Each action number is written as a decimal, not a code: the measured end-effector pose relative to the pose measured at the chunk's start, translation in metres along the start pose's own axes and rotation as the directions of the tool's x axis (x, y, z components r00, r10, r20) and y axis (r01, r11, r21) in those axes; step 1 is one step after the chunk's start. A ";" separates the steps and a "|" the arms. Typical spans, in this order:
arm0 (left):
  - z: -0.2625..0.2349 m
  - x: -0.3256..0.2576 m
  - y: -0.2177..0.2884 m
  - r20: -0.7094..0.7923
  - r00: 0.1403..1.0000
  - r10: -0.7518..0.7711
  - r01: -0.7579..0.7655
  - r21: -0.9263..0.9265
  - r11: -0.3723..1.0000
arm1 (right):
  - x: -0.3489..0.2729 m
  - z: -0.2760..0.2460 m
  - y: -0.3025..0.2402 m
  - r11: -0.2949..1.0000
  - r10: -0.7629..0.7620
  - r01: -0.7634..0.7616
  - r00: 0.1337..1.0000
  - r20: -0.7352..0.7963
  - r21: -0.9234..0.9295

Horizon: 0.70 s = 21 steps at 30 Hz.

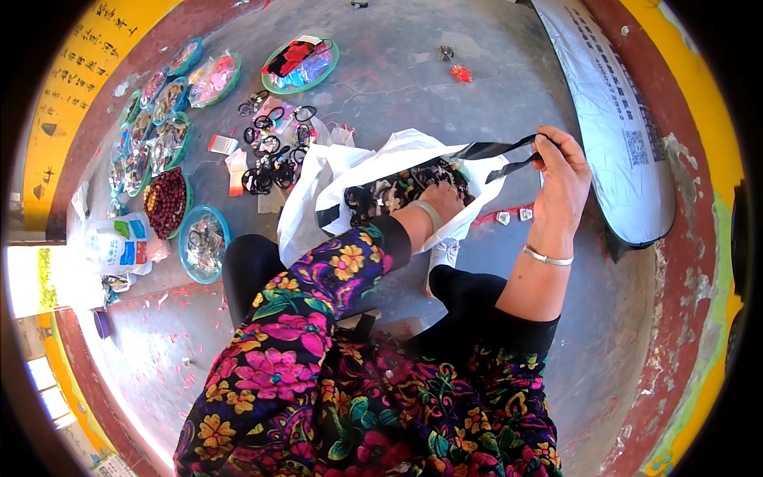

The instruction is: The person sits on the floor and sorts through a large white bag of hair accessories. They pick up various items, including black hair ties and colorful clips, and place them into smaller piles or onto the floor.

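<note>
A white bag (314,179) with black handles lies open in front of me, holding a heap of dark hair ties (385,191), some with light-coloured ornaments. My left hand (442,202) reaches down into the heap. Its fingertips are buried among the ties, so I cannot tell whether they grip any. Above the right end of the bag, my right hand (561,163) is closed on a black bag handle (513,164), lifting it away from the opening. On the floor left of the bag, more black hair ties (274,171) with ornaments lie loose on clear plastic wrappers.
Several round baskets of packaged trinkets (168,143) stand at the left, one with dark red beads (165,200). A blue basket (204,242) is nearest my knee. A green basket (302,65) stands farther off. At the right lies a long silver sheet-covered object (616,135).
</note>
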<state>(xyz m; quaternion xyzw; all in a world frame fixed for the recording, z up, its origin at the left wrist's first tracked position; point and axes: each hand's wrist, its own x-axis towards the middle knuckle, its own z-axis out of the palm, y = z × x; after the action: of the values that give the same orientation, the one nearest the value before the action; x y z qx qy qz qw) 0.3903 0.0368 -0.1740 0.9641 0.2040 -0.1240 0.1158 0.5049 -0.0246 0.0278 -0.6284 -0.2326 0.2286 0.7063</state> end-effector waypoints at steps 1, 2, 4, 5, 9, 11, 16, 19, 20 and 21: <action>-0.007 -0.003 -0.006 -0.023 1.000 -0.022 0.022 0.014 1.000 | 0.000 0.000 0.001 1.000 -0.001 0.001 1.000 0.004 0.009; -0.013 -0.007 -0.012 -0.045 0.998 -0.043 0.044 0.028 0.999 | 0.000 0.000 0.003 1.000 -0.002 0.002 1.000 0.009 0.017; -0.048 -0.024 -0.027 -0.114 0.993 -0.038 0.038 -0.004 0.999 | 0.001 -0.004 0.001 1.000 -0.008 0.008 1.000 -0.004 0.019; -0.058 -0.034 -0.038 -0.148 0.988 -0.053 0.050 -0.022 0.998 | 0.000 -0.002 0.001 1.000 -0.006 0.006 1.000 0.003 0.019; -0.033 -0.029 -0.089 -0.360 0.883 -0.301 0.113 -0.460 0.881 | -0.002 0.003 0.000 1.000 0.010 -0.011 0.999 0.053 0.024; -0.029 -0.034 -0.099 -0.339 0.877 -0.341 0.100 -0.565 0.819 | -0.001 0.004 0.002 1.000 0.006 -0.007 0.999 0.052 0.019; -0.031 -0.051 -0.109 -0.299 0.824 -0.481 0.196 -0.646 0.738 | 0.001 0.004 0.005 1.000 0.011 -0.012 0.999 0.043 0.011; -0.019 -0.063 -0.110 -0.250 0.742 -0.623 0.282 -0.726 0.628 | -0.001 0.006 0.005 1.000 0.008 -0.009 0.998 0.055 0.011; -0.014 -0.066 -0.112 -0.268 0.720 -0.641 0.276 -0.737 0.618 | -0.001 0.006 0.005 1.000 0.003 -0.003 0.998 0.062 0.014; -0.018 -0.069 -0.109 -0.258 0.711 -0.654 0.293 -0.737 0.609 | 0.000 0.004 0.006 1.000 -0.003 0.002 0.998 0.063 0.014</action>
<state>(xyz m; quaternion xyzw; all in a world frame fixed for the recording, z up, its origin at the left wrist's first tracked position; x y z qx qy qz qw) 0.2863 0.1138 -0.1561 0.7634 0.5141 0.1842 0.3448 0.5016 -0.0208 0.0222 -0.6155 -0.2540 0.2490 0.7033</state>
